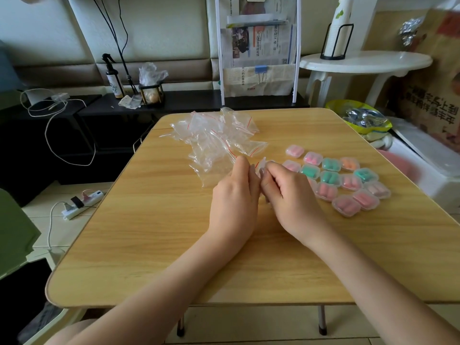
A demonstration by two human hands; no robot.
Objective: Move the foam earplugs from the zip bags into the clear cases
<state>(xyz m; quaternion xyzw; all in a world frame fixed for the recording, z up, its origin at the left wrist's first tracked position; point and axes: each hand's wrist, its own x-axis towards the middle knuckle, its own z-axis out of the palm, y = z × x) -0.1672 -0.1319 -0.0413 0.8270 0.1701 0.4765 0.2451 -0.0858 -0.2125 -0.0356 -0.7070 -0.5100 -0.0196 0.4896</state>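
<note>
A: We are seeing many small clear plastic cases (347, 185) already filled with soft pink, green and orange foam earplugs (330, 177) at the right of the wooden table (154, 245).

B: Yes, and the thin crinkled zip bags (219, 138) are lying empty-looking. Our left hand (234, 197) and right hand (288, 192) are pinching together one small clear thing (261, 166); we cannot tell if it is a bag or a case.
</note>
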